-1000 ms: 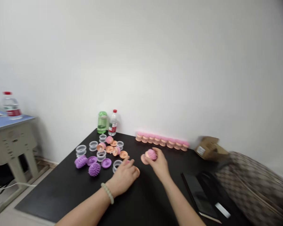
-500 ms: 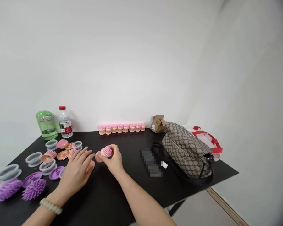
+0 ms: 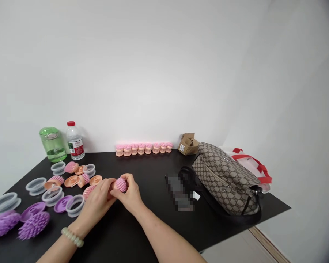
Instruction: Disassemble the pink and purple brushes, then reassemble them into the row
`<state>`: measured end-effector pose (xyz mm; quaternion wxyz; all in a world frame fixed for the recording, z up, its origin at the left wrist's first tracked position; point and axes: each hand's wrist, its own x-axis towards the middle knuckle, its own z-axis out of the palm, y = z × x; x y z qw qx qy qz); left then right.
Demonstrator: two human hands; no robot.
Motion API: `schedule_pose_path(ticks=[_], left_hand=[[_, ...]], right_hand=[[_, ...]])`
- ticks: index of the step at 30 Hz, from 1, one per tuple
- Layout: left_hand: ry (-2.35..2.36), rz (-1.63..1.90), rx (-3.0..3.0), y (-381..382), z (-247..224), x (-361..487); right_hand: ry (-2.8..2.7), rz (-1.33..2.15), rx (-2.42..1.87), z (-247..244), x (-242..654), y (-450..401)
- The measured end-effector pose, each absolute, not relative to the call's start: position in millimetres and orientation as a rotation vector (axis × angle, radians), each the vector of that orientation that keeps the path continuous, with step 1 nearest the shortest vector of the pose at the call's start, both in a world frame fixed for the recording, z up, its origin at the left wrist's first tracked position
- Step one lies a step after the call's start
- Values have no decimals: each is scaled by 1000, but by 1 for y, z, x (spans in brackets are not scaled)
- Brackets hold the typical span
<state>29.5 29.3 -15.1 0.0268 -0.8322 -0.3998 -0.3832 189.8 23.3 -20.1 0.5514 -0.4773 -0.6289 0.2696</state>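
Pinching a pink-bristled shampoo brush (image 3: 121,185) between left hand (image 3: 97,204) and right hand (image 3: 130,195), fingers closed, seemingly to seat its peach base (image 3: 113,185) firmly.

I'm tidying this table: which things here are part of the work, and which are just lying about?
Part of the work: left hand, right hand, pink brush they hold, row of pink brushes, purple brushes, clear rings, peach bases.
Lying about: green bottle, water bottle, cardboard box, patterned handbag.
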Motion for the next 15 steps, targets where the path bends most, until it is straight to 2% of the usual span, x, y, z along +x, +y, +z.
schedule_pose_path(ticks=[8,15], left_hand=[[-1147,-1205,-2500,22,-16,27],[-1503,-1158,-2576,11,-5,30]], right_hand=[[-1408,773,-1159,-26,186,23],[-1474,957,-954,-25,193,21]])
